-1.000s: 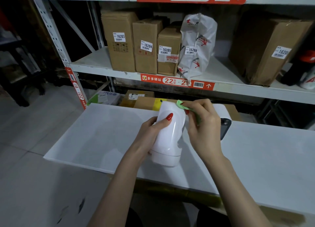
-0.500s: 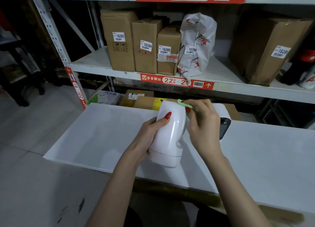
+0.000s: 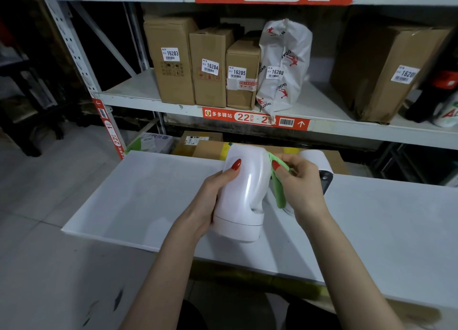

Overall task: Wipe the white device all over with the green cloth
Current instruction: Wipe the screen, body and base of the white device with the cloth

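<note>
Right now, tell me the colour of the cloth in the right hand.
Green; the cloth shows best in the head view.

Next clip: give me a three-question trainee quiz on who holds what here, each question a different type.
1. True or false: the left hand grips the white device.
2. Which hand pinches the green cloth? A) left B) right C) neither
3. Fill in: the cloth lies against the device's ____ side as the camera sees it.

Key: 1 true. 2 B, the right hand. 3 right.
</note>
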### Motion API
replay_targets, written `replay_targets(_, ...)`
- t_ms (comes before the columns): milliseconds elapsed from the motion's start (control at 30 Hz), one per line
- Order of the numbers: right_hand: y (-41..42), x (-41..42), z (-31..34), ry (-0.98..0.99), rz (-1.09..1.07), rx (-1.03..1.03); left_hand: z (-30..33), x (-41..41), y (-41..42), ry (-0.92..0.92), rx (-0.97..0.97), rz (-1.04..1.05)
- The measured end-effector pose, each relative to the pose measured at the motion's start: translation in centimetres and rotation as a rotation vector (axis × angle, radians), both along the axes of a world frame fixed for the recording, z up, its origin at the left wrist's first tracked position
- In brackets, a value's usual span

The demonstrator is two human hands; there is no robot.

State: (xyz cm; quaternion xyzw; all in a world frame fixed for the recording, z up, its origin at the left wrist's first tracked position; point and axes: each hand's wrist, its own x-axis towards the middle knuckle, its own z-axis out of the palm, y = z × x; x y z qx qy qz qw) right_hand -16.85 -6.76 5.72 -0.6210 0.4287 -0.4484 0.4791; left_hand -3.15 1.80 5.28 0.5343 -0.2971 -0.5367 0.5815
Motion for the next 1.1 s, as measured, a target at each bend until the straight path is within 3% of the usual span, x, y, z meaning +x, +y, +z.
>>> replay_targets(167, 0.17, 0.19, -0.12, 0.004, 0.003, 0.066, -0.1, 0.16, -0.12, 0.045, -0.01, 0.037)
replay_targets(367, 0.6, 0.08, 0.54, -0.139, -0.031, -0.04, 0.25, -0.07, 0.04, 0.101, -0.022, 0.06)
replay_targets(567, 0.45, 0.24, -0.01, 0.023, 0.011, 0.013, 0.33, 0.07, -0.15, 0.155, -0.024, 0.107)
replay_targets(700, 0.47, 0.36, -0.14, 0.025, 0.007, 0.011, 0.43, 0.17, -0.08, 0.153, -0.018, 0.107)
replay_targets(900, 0.56, 0.29, 0.07, -0.116, -0.05, -0.083, 0.7, -0.15, 0.06, 0.123, 0.0, 0.065)
replay_targets(1100, 0.89, 0.39, 0.33, -0.081, -0.062, -0.282, 0.66, -0.41, -0.06, 0.065, 0.042, 0.039)
